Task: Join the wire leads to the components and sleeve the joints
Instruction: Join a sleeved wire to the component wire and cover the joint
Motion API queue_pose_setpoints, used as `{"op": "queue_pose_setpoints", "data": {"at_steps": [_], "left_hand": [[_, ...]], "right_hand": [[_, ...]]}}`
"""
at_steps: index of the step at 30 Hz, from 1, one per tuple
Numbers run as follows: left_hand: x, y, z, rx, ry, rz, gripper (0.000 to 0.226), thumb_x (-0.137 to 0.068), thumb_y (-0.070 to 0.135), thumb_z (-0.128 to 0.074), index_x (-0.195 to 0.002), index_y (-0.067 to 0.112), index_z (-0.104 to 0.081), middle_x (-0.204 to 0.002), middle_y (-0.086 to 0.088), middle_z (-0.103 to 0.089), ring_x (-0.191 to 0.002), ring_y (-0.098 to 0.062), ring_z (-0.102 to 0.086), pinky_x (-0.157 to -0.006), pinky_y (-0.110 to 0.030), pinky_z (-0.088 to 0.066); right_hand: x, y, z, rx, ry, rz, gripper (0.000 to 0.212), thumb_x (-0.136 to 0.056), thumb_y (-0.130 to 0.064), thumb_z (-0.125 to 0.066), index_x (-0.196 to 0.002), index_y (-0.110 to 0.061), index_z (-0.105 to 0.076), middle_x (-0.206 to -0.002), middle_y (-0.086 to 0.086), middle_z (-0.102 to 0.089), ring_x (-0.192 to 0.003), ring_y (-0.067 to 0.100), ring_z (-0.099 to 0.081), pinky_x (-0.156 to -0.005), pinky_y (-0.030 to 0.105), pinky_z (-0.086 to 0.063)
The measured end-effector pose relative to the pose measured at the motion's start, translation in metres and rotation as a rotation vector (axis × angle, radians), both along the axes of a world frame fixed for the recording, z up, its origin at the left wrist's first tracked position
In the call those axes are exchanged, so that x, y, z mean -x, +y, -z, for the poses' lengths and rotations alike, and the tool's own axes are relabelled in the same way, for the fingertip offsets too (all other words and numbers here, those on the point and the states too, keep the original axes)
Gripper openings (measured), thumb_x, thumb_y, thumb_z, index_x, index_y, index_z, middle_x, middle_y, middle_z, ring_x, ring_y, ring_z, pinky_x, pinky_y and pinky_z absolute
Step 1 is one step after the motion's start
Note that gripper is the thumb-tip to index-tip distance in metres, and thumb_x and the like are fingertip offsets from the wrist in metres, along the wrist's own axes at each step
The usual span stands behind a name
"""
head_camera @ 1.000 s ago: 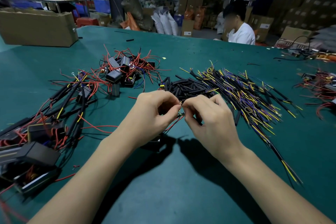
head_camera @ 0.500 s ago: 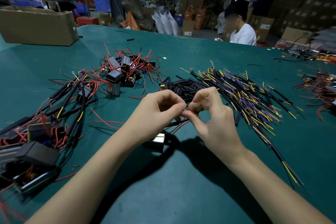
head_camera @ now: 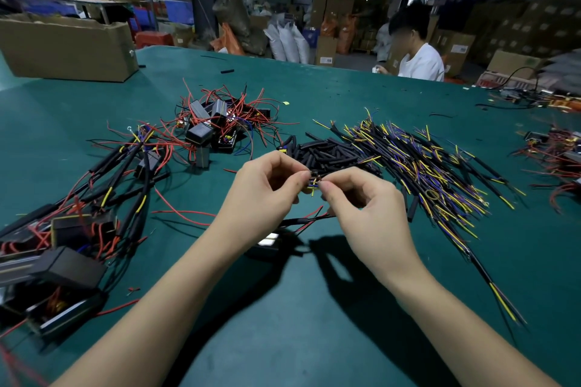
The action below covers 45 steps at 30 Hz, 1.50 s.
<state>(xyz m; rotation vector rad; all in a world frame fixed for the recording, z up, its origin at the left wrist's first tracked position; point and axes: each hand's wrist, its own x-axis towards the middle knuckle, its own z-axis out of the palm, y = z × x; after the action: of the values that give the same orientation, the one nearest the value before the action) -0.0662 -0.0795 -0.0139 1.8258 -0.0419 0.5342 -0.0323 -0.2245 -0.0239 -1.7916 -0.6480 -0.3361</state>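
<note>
My left hand (head_camera: 264, 195) and my right hand (head_camera: 361, 198) meet fingertip to fingertip above the green table, both pinching the wire ends (head_camera: 313, 182) of a joint with yellow and blue strands showing. Red and black leads (head_camera: 301, 220) hang from the joint down to a black component (head_camera: 267, 243) lying under my left wrist. Behind my hands lies a heap of short black sleeves (head_camera: 327, 154). To the right spreads a pile of black, yellow and purple wire leads (head_camera: 424, 163).
Black components with red wires (head_camera: 217, 126) are piled at the back left, and sleeved assemblies (head_camera: 63, 229) lie along the left edge. A cardboard box (head_camera: 66, 47) stands far left. Another person (head_camera: 418, 53) sits across the table. More wired parts (head_camera: 556, 151) lie far right.
My hands have shifted slightly right and up, still together at the joint. The fingers have re-pinched the wire ends, and the component below shows more.
</note>
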Motion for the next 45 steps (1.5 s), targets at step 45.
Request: {"op": "queue_pose_setpoints", "data": {"at_steps": [45], "left_hand": [[0.005, -0.003, -0.012, 0.341, 0.203, 0.181, 0.022, -0.083, 0.014, -0.062, -0.061, 0.015, -0.061, -0.060, 0.004, -0.050, -0.057, -0.004, -0.045, -0.052, -0.008, -0.036]], "right_hand": [[0.005, -0.001, -0.006, 0.079, -0.313, 0.092, 0.008, -0.080, -0.008, -0.069, -0.077, -0.015, -0.070, -0.075, -0.008, -0.066, -0.075, 0.008, -0.060, -0.079, 0.036, -0.045]]}}
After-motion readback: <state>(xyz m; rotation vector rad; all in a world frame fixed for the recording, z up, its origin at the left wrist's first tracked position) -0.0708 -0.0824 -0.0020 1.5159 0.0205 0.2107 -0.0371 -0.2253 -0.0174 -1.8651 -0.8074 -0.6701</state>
